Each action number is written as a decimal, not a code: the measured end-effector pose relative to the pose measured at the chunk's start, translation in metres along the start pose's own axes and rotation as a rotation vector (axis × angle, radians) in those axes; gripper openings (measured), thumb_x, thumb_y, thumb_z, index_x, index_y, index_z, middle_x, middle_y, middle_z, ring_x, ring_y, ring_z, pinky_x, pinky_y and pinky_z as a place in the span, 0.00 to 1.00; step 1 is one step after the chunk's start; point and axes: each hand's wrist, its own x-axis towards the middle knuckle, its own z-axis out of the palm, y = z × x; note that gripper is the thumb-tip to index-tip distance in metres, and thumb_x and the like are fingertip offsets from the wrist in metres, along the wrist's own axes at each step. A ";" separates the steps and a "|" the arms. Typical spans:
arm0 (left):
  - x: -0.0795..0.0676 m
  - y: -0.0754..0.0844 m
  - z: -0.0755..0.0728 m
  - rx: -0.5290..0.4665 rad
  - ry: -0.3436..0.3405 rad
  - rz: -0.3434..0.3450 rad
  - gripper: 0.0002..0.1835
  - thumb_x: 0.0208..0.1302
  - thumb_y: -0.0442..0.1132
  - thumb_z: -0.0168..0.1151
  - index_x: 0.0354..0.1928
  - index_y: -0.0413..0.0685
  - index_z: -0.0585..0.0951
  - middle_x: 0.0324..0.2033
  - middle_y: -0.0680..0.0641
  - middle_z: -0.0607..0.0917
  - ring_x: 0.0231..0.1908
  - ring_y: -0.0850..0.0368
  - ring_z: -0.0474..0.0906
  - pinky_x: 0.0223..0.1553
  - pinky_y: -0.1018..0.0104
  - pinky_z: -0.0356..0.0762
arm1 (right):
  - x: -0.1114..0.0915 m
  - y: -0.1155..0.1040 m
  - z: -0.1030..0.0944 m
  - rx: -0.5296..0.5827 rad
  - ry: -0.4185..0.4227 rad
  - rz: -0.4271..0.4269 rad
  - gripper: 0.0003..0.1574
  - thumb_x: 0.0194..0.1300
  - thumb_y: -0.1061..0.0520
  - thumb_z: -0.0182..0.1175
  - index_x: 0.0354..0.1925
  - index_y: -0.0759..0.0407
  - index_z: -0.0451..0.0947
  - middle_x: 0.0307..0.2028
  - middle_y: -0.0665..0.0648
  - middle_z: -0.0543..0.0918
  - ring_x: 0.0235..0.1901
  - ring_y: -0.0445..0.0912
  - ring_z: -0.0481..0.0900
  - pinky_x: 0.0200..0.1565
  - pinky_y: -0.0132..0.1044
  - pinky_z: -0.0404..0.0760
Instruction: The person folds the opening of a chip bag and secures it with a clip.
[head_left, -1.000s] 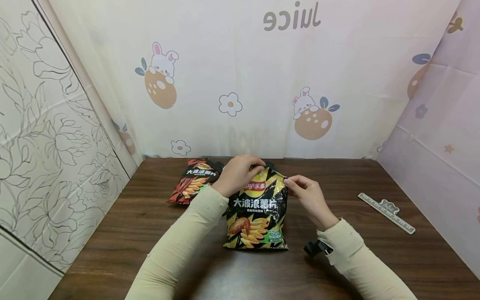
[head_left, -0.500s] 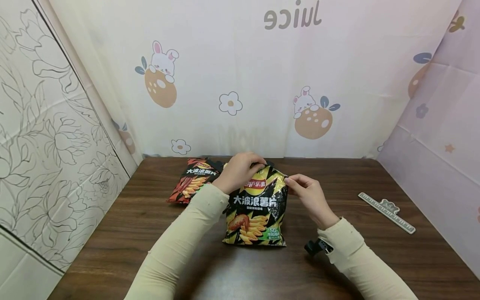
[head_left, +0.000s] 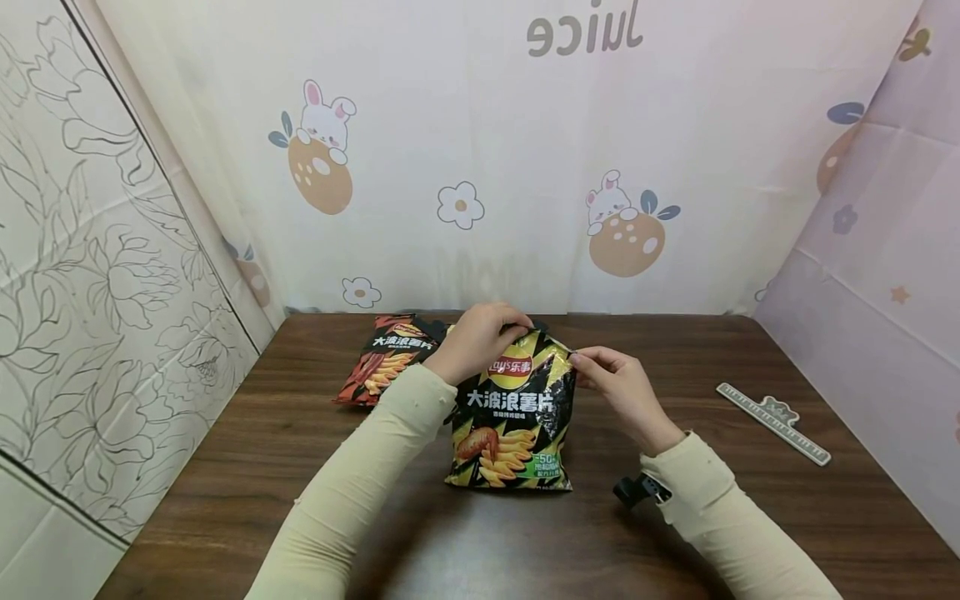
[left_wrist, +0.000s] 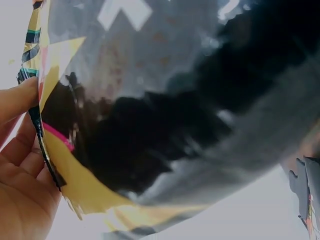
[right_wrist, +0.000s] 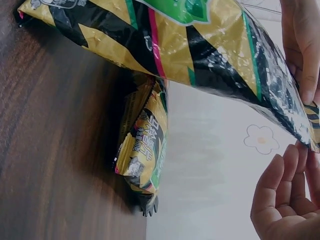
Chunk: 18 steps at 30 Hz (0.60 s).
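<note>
A black and yellow potato chip bag (head_left: 512, 433) is held upright over the middle of the table, its front facing me. My left hand (head_left: 480, 342) grips its top edge left of centre. With thumb and fingers, my right hand (head_left: 618, 387) pinches the top right corner. In the left wrist view the bag's dark front fills most of the picture, and the left hand (left_wrist: 27, 155) holds its folded edge. In the right wrist view the right hand (right_wrist: 287, 192) is at the corner, and the left hand (right_wrist: 302, 50) grips nearby.
Behind on the left lies a red and black chip bag (head_left: 386, 358), partly covered by the left arm. Another yellow and black chip bag (right_wrist: 145, 140), with a black toothed clip (right_wrist: 149, 206) on its end, stands behind the held one. A pale ruler-like clip (head_left: 776, 425) lies at right.
The held bag's lower edge has moved slightly away from me. My right wrist has shifted a little to the right; both hands keep their hold on the top edge.
</note>
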 end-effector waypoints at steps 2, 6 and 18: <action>0.000 0.000 0.000 0.003 -0.006 0.001 0.09 0.70 0.37 0.59 0.46 0.48 0.87 0.45 0.49 0.88 0.46 0.56 0.84 0.50 0.62 0.80 | -0.001 -0.003 -0.001 0.006 -0.012 0.001 0.28 0.69 0.42 0.59 0.51 0.65 0.80 0.35 0.42 0.83 0.36 0.38 0.81 0.48 0.40 0.83; 0.000 -0.001 0.000 0.005 -0.015 0.003 0.10 0.70 0.37 0.59 0.47 0.49 0.87 0.45 0.49 0.87 0.46 0.56 0.84 0.49 0.62 0.80 | -0.001 -0.008 -0.002 0.008 -0.017 0.013 0.32 0.71 0.39 0.55 0.54 0.67 0.78 0.39 0.41 0.83 0.39 0.37 0.82 0.47 0.36 0.83; 0.000 -0.003 0.000 -0.007 -0.016 0.006 0.09 0.70 0.36 0.59 0.46 0.49 0.87 0.45 0.50 0.87 0.46 0.58 0.83 0.49 0.64 0.80 | 0.004 -0.010 0.000 -0.047 -0.053 0.070 0.36 0.70 0.37 0.56 0.56 0.66 0.79 0.42 0.45 0.83 0.40 0.36 0.83 0.49 0.38 0.82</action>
